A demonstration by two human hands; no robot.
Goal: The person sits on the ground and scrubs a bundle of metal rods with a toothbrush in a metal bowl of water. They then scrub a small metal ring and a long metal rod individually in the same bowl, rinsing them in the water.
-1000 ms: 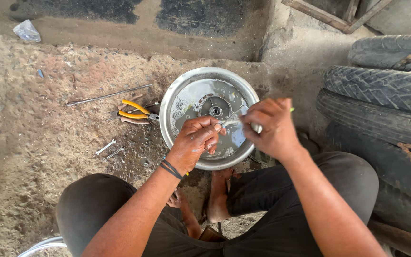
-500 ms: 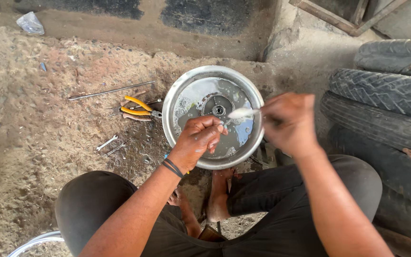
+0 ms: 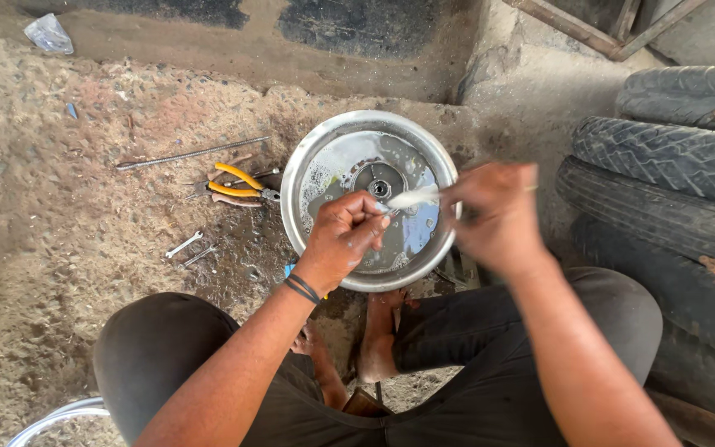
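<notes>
Left hand (image 3: 343,236) pinches a small part over the metal basin (image 3: 308,157) of soapy water; right hand (image 3: 494,217), blurred, grips a pale brush (image 3: 411,199) touching it. Yellow-handled pliers (image 3: 237,182) lie beside the basin.

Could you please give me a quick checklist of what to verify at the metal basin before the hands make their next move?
1. Left hand pinching a small part over the metal basin: ok.
2. Right hand grips the brush: blurred, cannot tell.
3. Soapy liquid in the basin: ok.
4. Round part lying in the basin: ok.
5. Yellow-handled pliers lying beside the basin: ok.
6. Bare feet apart from the basin: not ok.
</notes>
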